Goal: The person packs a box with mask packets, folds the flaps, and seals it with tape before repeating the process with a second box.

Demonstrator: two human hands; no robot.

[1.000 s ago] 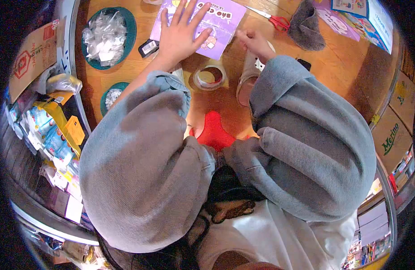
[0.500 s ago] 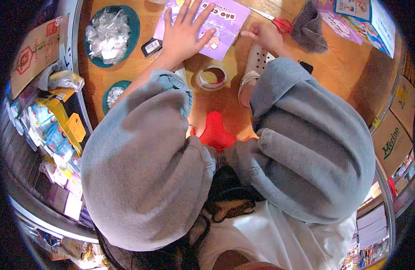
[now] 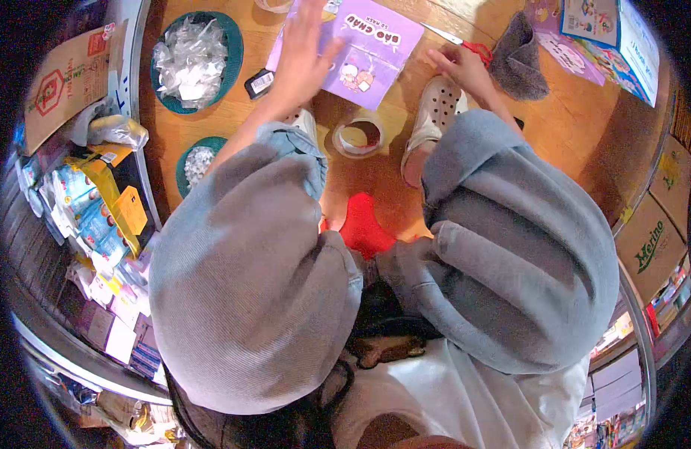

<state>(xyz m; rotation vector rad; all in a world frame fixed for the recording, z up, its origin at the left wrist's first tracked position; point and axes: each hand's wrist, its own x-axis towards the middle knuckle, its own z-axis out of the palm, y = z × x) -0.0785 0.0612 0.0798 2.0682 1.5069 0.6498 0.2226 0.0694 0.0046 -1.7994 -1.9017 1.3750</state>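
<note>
Your spread left hand (image 3: 297, 69) is overlapping the purple package (image 3: 369, 63), perhaps adjusting it; your half-open right hand (image 3: 467, 69) is hovering nearby, perhaps needing a grip next.

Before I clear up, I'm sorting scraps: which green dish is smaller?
The nearer green dish, holding small white pieces; the larger dish holds clear plastic.

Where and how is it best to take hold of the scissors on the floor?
Probably by the red handles, with the right hand coming from the near side. The scissors lie with the blades pointing left, away from the handles, and this hand is right beside them. The grey cloth seems to crowd the handles' right side.
</note>
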